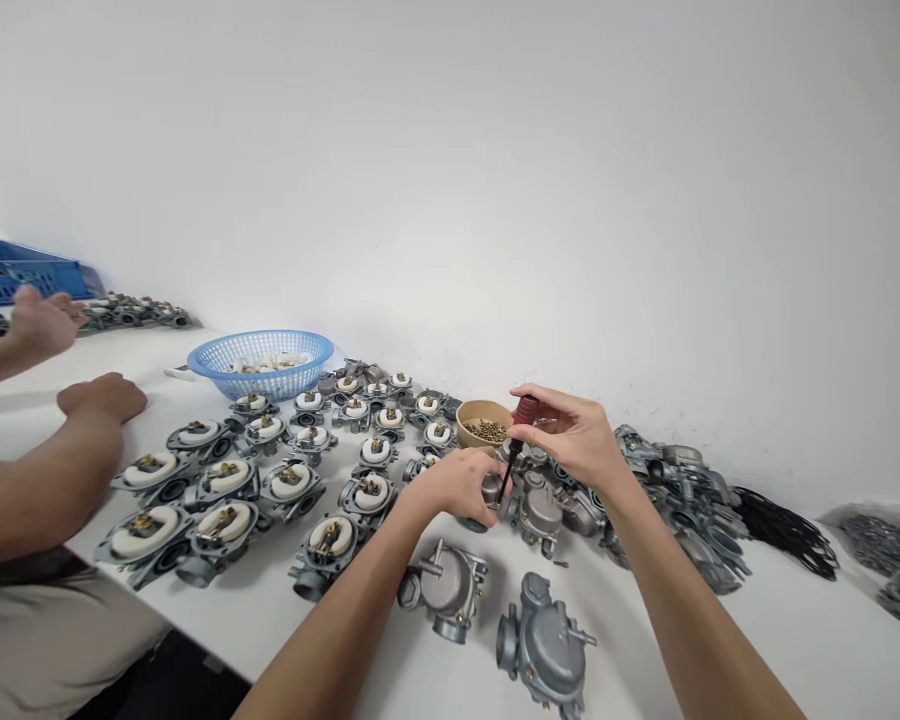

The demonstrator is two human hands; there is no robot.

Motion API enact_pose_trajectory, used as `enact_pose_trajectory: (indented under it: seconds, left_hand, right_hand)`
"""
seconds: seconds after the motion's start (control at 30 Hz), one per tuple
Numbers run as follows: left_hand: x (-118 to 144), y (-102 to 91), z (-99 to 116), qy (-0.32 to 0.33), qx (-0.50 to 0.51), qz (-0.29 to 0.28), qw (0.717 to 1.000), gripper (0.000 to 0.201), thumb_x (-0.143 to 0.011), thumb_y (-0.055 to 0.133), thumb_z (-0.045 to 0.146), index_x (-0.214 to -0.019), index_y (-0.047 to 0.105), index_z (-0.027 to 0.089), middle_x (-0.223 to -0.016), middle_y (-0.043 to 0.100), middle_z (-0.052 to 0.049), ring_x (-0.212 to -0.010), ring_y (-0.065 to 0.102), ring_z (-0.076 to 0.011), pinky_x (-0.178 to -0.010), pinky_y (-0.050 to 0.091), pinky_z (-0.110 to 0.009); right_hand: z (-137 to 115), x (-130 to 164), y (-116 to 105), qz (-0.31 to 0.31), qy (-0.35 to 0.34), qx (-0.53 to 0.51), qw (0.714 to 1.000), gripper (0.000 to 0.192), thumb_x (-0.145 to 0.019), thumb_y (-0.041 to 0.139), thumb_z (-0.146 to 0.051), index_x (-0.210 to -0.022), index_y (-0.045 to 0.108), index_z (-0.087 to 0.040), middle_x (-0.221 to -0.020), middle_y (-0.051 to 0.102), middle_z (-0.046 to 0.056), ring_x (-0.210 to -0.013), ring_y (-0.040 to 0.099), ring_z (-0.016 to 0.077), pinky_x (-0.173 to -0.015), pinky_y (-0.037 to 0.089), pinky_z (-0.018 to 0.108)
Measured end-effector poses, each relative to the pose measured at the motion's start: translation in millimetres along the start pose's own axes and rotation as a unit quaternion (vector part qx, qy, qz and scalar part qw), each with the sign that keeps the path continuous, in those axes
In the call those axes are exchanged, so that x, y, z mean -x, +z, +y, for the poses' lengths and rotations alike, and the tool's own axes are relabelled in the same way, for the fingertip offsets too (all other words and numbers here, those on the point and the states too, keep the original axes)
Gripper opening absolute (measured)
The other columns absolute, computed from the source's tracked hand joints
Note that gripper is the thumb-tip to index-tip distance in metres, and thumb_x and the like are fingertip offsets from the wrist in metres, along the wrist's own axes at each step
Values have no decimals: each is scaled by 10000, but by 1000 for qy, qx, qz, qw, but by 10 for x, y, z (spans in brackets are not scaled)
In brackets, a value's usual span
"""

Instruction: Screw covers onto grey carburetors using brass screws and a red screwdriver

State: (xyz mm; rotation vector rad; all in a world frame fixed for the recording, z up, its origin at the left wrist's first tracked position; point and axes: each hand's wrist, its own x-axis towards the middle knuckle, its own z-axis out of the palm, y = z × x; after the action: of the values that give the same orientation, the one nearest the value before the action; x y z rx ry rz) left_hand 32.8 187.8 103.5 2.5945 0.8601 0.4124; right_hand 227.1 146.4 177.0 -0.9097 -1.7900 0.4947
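My right hand (574, 430) grips the red handle of a screwdriver (523, 420), its dark shaft slanting down to the left. The tip meets a grey metal carburetor (489, 492) that my left hand (461, 485) holds on the table; my fingers partly cover it. Just behind stands a round tan bowl (472, 412) with small brass screws (486, 431) in it. Nearer to me lie two carburetors with closed covers, one on the left (448, 585) and one on the right (551, 645).
Rows of carburetor bodies with white floats (225, 522) fill the left of the table. Beyond them stands a blue basket (262, 385). To the right are piled carburetors (682, 500) and black cords (784, 530). A co-worker's arms (67, 470) reach in at far left.
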Motion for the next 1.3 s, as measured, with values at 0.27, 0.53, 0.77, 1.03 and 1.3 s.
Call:
enact_pose_trajectory:
  seconds: [0.27,0.53,0.77,1.03,1.3]
  left_hand:
    - [-7,15,-18,-14,-5,-5,1000,353,-636,824,306,-976,737,266,-1048,625,-30,-926,661,-266,-872,516,-346]
    - [3,21,-52,-41,-12,-14,999,430,-642,830,359,-1029,703,220,-1144,673,-77,-1085,636,-336,-928,517,-387]
    - [84,-30,30,-12,-26,-8,1000,359,-697,783,300,-1050,715,297,-1055,653,-33,-930,671,-267,-843,511,-351]
    - [142,-112,71,-1,10,-23,1000,567,-776,779,289,-1322,626,306,-1336,691,-46,-1210,627,-321,-1014,486,-397]
    - [102,-94,88,11,33,-38,999,580,-751,830,248,-1300,655,314,-1418,677,-13,-1273,611,-321,-1079,458,-407]
  right_hand:
    - [-4,8,-1,25,-20,96,995,379,-813,842,-481,-1074,762,-218,-855,727,54,-720,670,208,-646,606,344]
    - [118,1,256,-25,-75,225,971,273,-871,795,-457,-1035,770,-240,-845,718,59,-727,652,213,-720,565,369]
    - [-140,18,-161,59,-35,132,989,372,-862,799,-503,-1133,784,-248,-904,724,75,-744,666,207,-577,631,331]
    - [-333,192,-388,76,-18,119,990,372,-850,822,-452,-1158,793,-246,-848,730,56,-765,698,212,-674,700,371]
    - [-294,356,-385,50,-28,160,986,343,-901,773,-444,-1189,778,-257,-915,745,65,-774,686,209,-686,687,373]
